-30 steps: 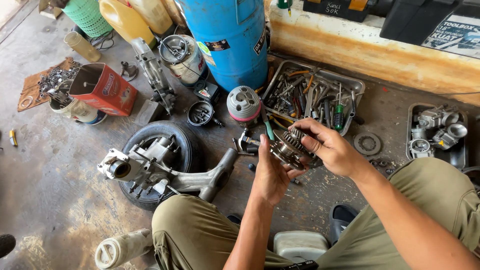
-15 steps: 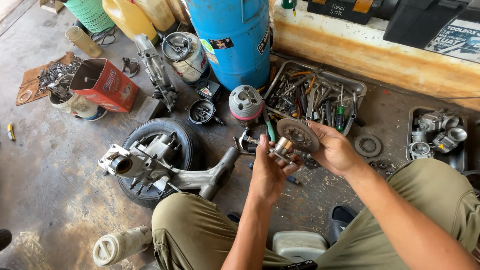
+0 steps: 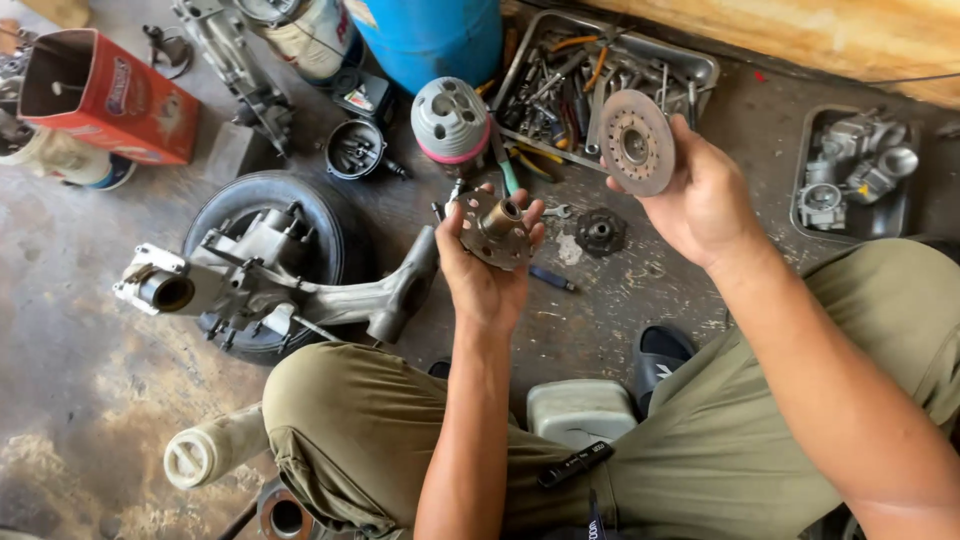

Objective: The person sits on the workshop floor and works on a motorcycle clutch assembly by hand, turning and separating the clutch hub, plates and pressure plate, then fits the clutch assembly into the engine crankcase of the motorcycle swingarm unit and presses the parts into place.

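My left hand [image 3: 484, 270] cups a round metal hub [image 3: 494, 226] with a short central shaft, palm up. My right hand [image 3: 700, 200] holds a flat grey perforated disc [image 3: 636, 141] upright by its edge, lifted apart from the hub and above the tool tray. Between the hands a small dark toothed wheel [image 3: 600, 231] lies on the concrete floor. Both forearms reach out over my knees in olive trousers.
A metal tray of hand tools [image 3: 690, 68] sits ahead; a second tray with carburettor parts [image 3: 812, 120] is at right. An engine casing [image 3: 260, 275] rests on a tyre [image 3: 235, 205] at left. A cylinder head [image 3: 452, 121], blue drum [image 3: 430, 35] and red box [image 3: 105, 95] stand behind.
The two hands held one assembly together a second ago. Now the disc has come off: my right hand has lifted it up and to the right, and the hub stays in my left.
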